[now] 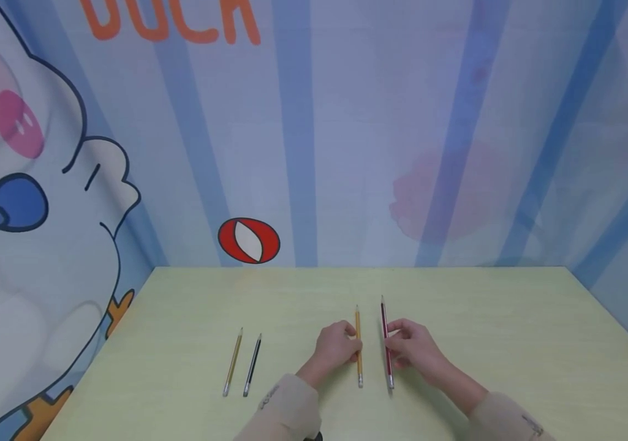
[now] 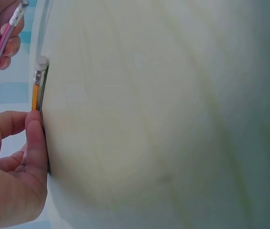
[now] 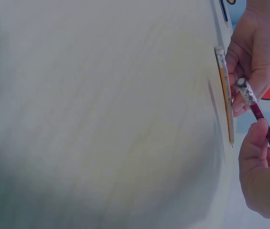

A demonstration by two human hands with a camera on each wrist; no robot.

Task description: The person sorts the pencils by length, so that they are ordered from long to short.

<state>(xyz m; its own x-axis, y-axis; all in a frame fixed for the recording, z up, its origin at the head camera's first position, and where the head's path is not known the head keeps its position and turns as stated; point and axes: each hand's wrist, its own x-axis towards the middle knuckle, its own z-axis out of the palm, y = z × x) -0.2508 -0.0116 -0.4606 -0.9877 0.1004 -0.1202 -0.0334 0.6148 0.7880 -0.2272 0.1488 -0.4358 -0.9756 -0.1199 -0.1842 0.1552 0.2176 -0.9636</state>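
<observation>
My left hand point(image 1: 338, 346) pinches a yellow-orange pencil point(image 1: 359, 367) that points away from me, its white eraser end nearest. To its right, a dark red pencil point(image 1: 384, 321) is pinched between thumb and fingers of my right hand point(image 1: 415, 349). The two pencils stand roughly side by side with a small gap. In the right wrist view the red pencil's metal band and eraser point(image 3: 246, 90) tilt up off the table, and a shadow falls beside it. The left wrist view shows the yellow pencil's eraser point(image 2: 42, 62) close to the tabletop.
Further left on the pale yellow-green table point(image 1: 484, 306) lie a gold-coloured pencil point(image 1: 233, 361) and a black pencil point(image 1: 252, 364), side by side and slightly slanted. A blue striped backdrop point(image 1: 347, 153) with cartoon prints rises behind the table's far edge.
</observation>
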